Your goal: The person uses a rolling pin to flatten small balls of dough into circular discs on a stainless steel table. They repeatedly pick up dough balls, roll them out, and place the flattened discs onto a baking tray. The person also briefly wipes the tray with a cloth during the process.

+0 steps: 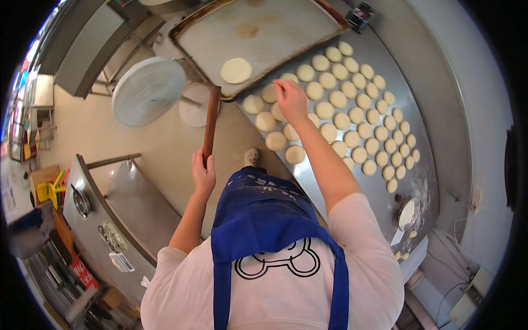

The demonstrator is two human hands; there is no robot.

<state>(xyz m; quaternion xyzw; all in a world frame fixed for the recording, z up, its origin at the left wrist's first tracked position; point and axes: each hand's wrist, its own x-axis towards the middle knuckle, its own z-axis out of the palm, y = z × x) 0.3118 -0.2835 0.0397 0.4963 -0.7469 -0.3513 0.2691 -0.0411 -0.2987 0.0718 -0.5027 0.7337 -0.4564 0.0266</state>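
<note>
My left hand (203,173) is closed around one end of a brown wooden rolling pin (211,122), which points away from me over the floor. My right hand (292,100) reaches over the far left part of the metal table, fingers stretched toward a round of dough (269,93) beside the fingertips. Whether they touch it is unclear. Many pale dough rounds (356,115) lie in rows on the table. Beyond them, one wider, flatter dough disc (236,71) rests on a large baking tray (286,25) with browned edges.
A metal table (308,175) runs along my right, with a flour bowl (408,214) and scattered flour at its near end. A black device (361,17) stands by the tray's far right corner. Left are a round fan (148,91) and a metal counter (104,220).
</note>
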